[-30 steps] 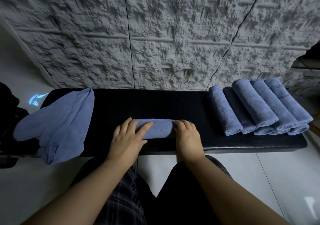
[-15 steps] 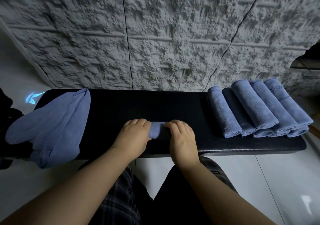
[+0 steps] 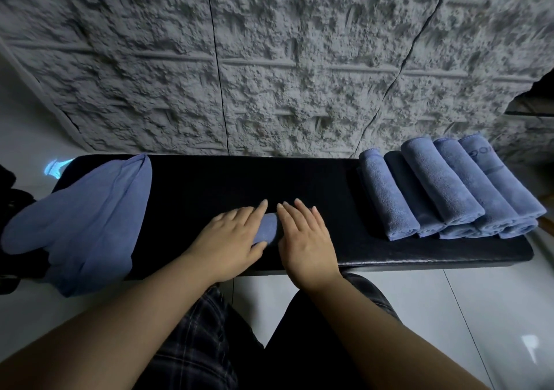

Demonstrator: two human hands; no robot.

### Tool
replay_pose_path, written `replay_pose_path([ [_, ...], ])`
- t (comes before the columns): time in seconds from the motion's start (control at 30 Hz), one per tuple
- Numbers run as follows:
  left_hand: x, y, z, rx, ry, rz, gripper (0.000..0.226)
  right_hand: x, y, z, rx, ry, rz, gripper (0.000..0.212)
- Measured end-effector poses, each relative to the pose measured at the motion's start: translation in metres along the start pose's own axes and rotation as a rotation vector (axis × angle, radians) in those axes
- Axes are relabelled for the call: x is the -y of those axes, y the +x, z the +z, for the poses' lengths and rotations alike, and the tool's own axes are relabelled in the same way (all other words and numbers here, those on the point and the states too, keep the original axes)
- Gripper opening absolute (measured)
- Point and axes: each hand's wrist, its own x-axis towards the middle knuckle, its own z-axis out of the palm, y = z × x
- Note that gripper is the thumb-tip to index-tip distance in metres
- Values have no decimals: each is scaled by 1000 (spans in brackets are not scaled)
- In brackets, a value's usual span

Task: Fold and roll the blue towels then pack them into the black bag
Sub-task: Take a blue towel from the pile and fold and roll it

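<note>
A blue towel roll [image 3: 267, 228] lies on the black bench [image 3: 299, 179] near its front edge, mostly covered by my hands. My left hand [image 3: 232, 239] presses flat on its left part with straight fingers. My right hand [image 3: 305, 236] lies flat on its right part, fingers straight and pointing away from me. Several rolled blue towels [image 3: 443, 188] lie side by side at the bench's right end. Loose blue towels [image 3: 87, 218] hang over the left end. No black bag can be made out for certain.
A rough grey stone-textured wall [image 3: 284, 59] rises right behind the bench. Pale floor tiles [image 3: 479, 299] lie in front. A dark object [image 3: 12, 197] stands at the far left edge. My legs are below the bench front.
My fingers went from curled over the roll to stretched flat on it. My hands moved closer together and slightly away from me, so less of the towel shows between them.
</note>
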Motion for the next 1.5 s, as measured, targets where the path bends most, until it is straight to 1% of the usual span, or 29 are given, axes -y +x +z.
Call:
replay_pose_path([
  [0.07, 2, -1, 2, -10, 20, 23, 76, -7, -6, 1, 35, 62, -28, 56],
  [0.17, 1, -3, 5, -3, 48, 16, 66, -15, -14, 8, 53, 10, -101, 61],
  [0.27, 0, -3, 5, 40, 48, -23, 61, -16, -15, 14, 72, -5, -99, 66],
  [0.33, -4, 0, 6, 61, 2, -67, 61, -15, -12, 15, 81, -12, -69, 66],
  [0.43, -7, 6, 5, 57, -165, -159, 53, -14, -8, 13, 81, -28, -30, 64],
  [0.5, -4, 11, 6, 90, -270, -196, 48, -14, -8, 13, 82, 1, -21, 60],
  [0.63, 4, 4, -1, 159, -513, -219, 49, -13, -5, 12, 82, 14, 2, 56],
  [0.73, 8, -5, -1, 208, -637, -246, 50, -12, -4, 11, 60, -44, 15, 55],
  [0.8, 9, -6, -3, 237, -732, -288, 50, -10, -2, 10, 33, -87, 20, 50],
  [0.87, 7, -5, -4, 234, -820, -337, 49, -1, 0, 5, 5, -75, 82, 49],
  [0.93, 0, -4, -5, 233, -865, -366, 45, 12, 1, 1, -83, 38, 216, 43],
  [0.97, -4, -4, -5, 227, -871, -381, 43, 19, -2, -1, -147, 120, 303, 35],
  [1.0, -8, -4, -4, 210, -870, -397, 42, 23, -5, -5, -167, 218, 385, 29],
  [1.03, -12, -5, -4, 185, -874, -412, 41, 25, -7, -11, -134, 319, 442, 27],
  [1.07, -16, -6, -3, 157, -893, -423, 40, 25, -9, -13, -54, 424, 476, 26],
  [1.13, -23, -9, -3, 106, -987, -448, 37, 21, -14, -17, 110, 665, 518, 26],
  [1.17, -26, -10, -2, 87, -1053, -466, 35, 20, -16, -18, 138, 740, 528, 26],
  [1.2, -29, -11, -2, 68, -1114, -482, 33, 19, -18, -18, 149, 790, 541, 28],
  [1.3, -40, -12, 0, 9, -1213, -538, 30, 24, -21, -25, 211, 836, 571, 49],
  [1.33, -44, -12, 1, -9, -1243, -553, 31, 25, -23, -28, 207, 852, 582, 50],
  [1.5, -60, -4, 0, -72, -1473, -589, 37, 15, -24, -44, 114, 1002, 624, 41],
])
